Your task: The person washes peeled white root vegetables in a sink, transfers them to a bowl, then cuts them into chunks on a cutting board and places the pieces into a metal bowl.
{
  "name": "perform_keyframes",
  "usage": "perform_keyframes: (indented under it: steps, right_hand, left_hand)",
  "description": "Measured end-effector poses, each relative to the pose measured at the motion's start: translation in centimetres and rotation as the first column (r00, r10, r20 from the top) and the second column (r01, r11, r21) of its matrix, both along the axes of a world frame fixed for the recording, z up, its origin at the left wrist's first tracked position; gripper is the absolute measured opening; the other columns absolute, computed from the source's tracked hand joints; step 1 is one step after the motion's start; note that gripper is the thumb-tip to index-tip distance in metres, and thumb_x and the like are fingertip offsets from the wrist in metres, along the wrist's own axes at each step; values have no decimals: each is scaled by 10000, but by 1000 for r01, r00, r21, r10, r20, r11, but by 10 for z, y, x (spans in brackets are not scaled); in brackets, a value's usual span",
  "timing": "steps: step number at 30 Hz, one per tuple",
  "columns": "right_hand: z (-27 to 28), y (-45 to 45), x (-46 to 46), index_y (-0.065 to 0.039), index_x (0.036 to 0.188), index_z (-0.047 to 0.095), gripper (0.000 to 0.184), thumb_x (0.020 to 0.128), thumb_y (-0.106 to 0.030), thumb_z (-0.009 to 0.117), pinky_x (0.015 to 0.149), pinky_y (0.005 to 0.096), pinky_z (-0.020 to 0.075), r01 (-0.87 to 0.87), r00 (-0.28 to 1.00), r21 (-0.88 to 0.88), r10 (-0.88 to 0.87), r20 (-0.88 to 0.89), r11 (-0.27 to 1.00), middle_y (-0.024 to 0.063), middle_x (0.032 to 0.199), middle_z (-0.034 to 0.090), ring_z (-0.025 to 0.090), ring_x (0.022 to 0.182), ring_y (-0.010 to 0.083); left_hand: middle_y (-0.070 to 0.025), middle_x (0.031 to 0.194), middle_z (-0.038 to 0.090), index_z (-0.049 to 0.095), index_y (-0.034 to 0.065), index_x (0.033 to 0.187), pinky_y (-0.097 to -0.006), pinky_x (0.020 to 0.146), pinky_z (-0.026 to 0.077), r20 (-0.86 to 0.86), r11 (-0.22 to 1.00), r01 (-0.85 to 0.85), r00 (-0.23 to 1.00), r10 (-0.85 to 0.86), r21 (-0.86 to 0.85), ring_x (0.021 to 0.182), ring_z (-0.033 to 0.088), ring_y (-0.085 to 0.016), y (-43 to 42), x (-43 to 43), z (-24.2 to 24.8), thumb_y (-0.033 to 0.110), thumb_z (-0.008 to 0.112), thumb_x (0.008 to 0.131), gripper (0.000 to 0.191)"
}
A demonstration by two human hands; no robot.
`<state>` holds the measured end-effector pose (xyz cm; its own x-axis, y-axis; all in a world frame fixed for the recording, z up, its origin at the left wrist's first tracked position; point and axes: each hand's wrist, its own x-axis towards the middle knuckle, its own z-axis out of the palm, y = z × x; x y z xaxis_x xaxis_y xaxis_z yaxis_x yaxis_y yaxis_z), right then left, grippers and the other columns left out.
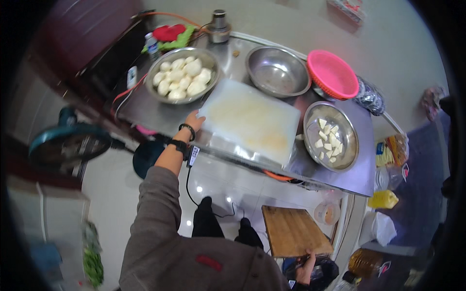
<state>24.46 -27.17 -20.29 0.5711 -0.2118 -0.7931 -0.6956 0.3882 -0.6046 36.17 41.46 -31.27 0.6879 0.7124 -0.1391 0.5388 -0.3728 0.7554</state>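
Observation:
My left hand (194, 121) grips the left corner of a white plastic cutting board (251, 116), which lies on a stainless steel table. Yellowish stains mark the board's surface. Low at the right, beside my body, my right hand (308, 268) holds a wooden board (295, 231) by its near edge. A steel bowl (153, 90) of whole peeled white root vegetables (184, 78) stands beyond my left hand. Right of the white board, another steel bowl (309, 145) holds cut white pieces (329, 140). Behind the board is a steel basin (278, 74) with nothing visible in it.
A pink plastic basket (333, 72) sits at the table's back right, and a steel food chopper (219, 29) at the back. A teal fan (69, 140) stands on the left. Cables cross the floor near my feet. Oil bottles (366, 262) stand at the right.

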Motion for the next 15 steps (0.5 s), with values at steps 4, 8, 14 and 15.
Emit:
perform_keyframes:
  steps: [4, 8, 14, 15]
  right_hand:
    - [4, 69, -29, -131, 1047, 565, 321, 739, -188, 638, 396, 215, 427, 139, 990, -10, -140, -11, 990, 9, 938, 652, 606, 636, 153]
    - [17, 110, -56, -123, 1052, 572, 316, 747, -180, 633, 405, 218, 451, 188, 982, -45, -189, -27, 981, 10, 924, 657, 621, 643, 157]
    - [21, 139, -83, -109, 1023, 572, 280, 754, -163, 629, 422, 225, 442, 270, 960, -26, -271, -69, 962, 14, 832, 639, 585, 565, 139]
    - [20, 140, -86, -110, 1019, 572, 273, 756, -161, 626, 422, 224, 441, 276, 960, 8, -275, -58, 961, 14, 825, 637, 583, 557, 140]
  left_hand:
    - [-268, 1404, 461, 419, -66, 1384, -373, 1093, 352, -36, 999, 32, 999, -31, 39, 1318, 452, -337, 45, 63, -44, 311, 659, 828, 713]
    - [-252, 1347, 528, 489, -40, 1342, -372, 1068, 377, 51, 997, -49, 997, 52, -62, 1260, 513, -337, 68, 90, -78, 281, 661, 818, 637]
    - [-132, 1065, 636, 541, -38, 1232, -317, 811, 509, 281, 810, -116, 901, 329, -574, 925, 613, -201, 69, 73, -86, 49, 734, 782, 497]
    - [-123, 993, 642, 505, -43, 1267, -322, 755, 518, 298, 722, -94, 868, 396, -685, 838, 618, -204, 62, 60, -82, 69, 754, 785, 554]
